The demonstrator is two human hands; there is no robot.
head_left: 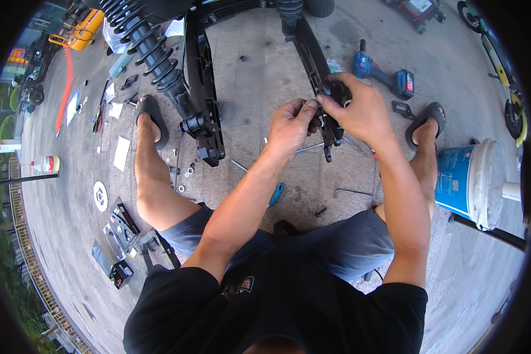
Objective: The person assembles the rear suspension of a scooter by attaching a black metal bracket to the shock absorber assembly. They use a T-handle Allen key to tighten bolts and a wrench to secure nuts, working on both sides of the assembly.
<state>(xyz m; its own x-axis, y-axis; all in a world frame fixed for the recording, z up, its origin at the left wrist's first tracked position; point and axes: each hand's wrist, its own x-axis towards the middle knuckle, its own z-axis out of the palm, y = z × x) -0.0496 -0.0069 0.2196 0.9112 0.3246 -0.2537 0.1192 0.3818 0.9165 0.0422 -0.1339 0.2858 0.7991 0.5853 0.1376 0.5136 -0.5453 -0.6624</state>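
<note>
Both of my hands meet at the free end of the right black metal arm [310, 52], which hangs down from a dark vehicle frame. My left hand [292, 125] is closed in a pinch on the arm's left side; whatever its fingertips hold is too small to make out. From the right, my right hand [363, 109] wraps round the arm's end, its thumb close to the left fingertips. Below the hands juts the arm's slotted tip [329, 150]. To the left hangs a matching black arm [209, 127] beside a black coil-spring shock absorber [153, 56].
A blue cordless impact wrench [383, 75] lies beyond my right hand. Near my right leg stands a blue-and-white bucket [463, 180]. Washers [189, 172], a hex key [353, 192], a white disc [101, 196] and opened boxes [115, 265] lie about. An orange compressor [82, 29] sits far left.
</note>
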